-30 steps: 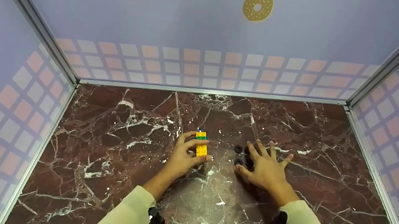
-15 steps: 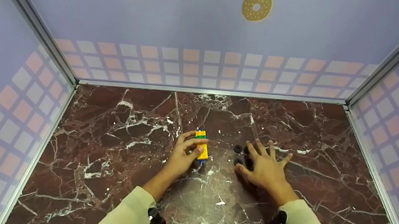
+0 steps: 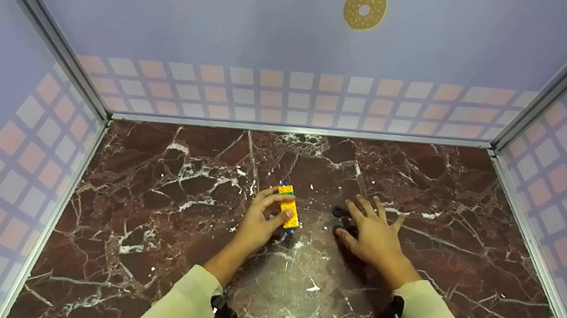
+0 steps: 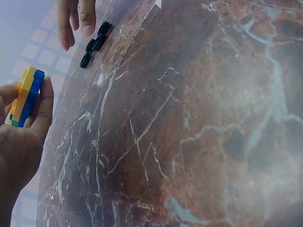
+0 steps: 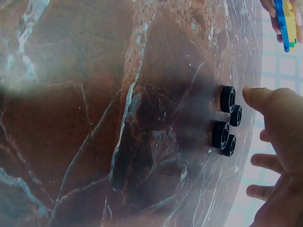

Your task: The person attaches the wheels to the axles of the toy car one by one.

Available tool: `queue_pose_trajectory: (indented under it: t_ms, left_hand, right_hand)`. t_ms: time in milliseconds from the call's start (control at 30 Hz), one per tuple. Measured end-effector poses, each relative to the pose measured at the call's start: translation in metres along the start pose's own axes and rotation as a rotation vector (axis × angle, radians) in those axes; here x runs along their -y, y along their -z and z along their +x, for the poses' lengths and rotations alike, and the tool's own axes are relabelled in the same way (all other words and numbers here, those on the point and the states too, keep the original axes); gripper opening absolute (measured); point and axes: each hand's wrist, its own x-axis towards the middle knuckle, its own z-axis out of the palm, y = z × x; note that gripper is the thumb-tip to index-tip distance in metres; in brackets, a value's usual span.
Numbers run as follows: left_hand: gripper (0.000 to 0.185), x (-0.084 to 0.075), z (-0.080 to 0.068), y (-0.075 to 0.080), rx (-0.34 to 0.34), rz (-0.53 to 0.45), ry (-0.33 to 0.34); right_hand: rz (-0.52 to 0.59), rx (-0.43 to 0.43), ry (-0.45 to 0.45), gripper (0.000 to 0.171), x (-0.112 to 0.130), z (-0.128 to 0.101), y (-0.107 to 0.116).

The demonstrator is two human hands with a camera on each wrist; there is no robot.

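While gripped, brick stack (image 3: 287,212) within left hand (image 3: 259,223).

I'm gripping a yellow, green and blue brick stack (image 3: 287,212); black wheels (image 5: 227,126) are sitting on the dark red, white-veined marble surface (image 3: 164,231).

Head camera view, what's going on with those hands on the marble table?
A person works at a dark red marble table. The left hand pinches a small stack of toy bricks, yellow on top with blue and green layers, lifted off the surface. The right hand hovers with fingers spread over four small black wheels clustered on the table; whether it touches them I cannot tell.
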Motion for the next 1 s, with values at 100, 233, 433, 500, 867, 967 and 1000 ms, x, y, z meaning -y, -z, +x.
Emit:
queue_pose_trajectory:
  t_ms: [100,233,433,500,867,967,1000]
  left_hand:
    - [0.033,0.0,0.0,0.0,0.002,0.004,0.006]
    - [0.033,0.001,0.0,0.0,0.003,-0.018,0.019]
    - [0.033,0.001,-0.002,-0.001,0.017,-0.069,0.016]
    - [0.034,0.001,-0.002,-0.002,0.021,-0.077,0.018]
    - [0.034,-0.003,-0.006,-0.003,0.071,-0.127,0.06]
    - [0.033,-0.003,-0.007,-0.003,0.082,-0.129,0.073]
    - [0.032,-0.003,-0.007,-0.003,0.085,-0.132,0.075]
  right_hand:
    - [0.013,-0.015,0.032,0.068,0.0,0.002,-0.002]
    - [0.015,-0.057,0.078,0.058,0.0,0.004,-0.004]
    - [0.0,-0.123,0.117,0.046,0.004,0.009,-0.007]
    - [-0.003,-0.122,0.119,0.043,0.005,0.01,-0.008]
    - [-0.007,-0.16,0.141,0.03,0.007,0.017,-0.018]
    - [-0.025,-0.151,0.139,0.029,0.008,0.019,-0.019]
    - [-0.03,-0.149,0.137,0.029,0.008,0.019,-0.019]
